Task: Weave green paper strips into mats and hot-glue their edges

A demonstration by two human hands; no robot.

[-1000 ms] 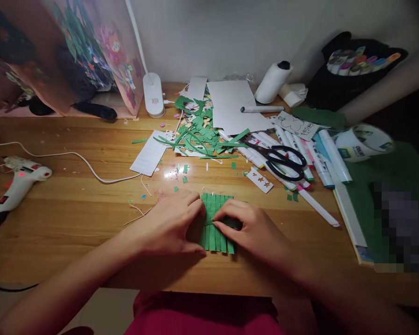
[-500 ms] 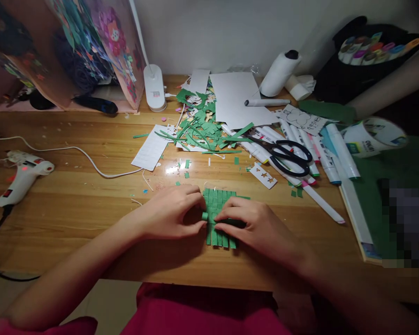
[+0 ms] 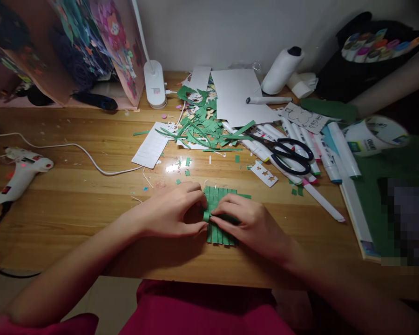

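A small mat woven from green paper strips (image 3: 223, 237) lies near the table's front edge. My left hand (image 3: 178, 209) is at its left side, thumb and forefinger closed on the mat's edge. Between my fingertips a green paper strip (image 3: 206, 216) curls up at that edge. My right hand (image 3: 249, 221) reaches over the mat from the right, its thumb and forefinger pinched on the curled strip. The hand hides part of the weave. One strip end sticks out beyond the mat's upper right corner.
Green paper scraps (image 3: 204, 125) and a white sheet (image 3: 233, 97) lie at the back. Black-handled scissors (image 3: 293, 156) rest on several markers (image 3: 344, 151) to the right. A hot glue gun (image 3: 24, 172) lies far left, beside a white cable (image 3: 91, 158).
My right fingertips have shifted left across the mat to the curled strip at its left edge. My left hand has stayed nearly in place. The view has tilted slightly.
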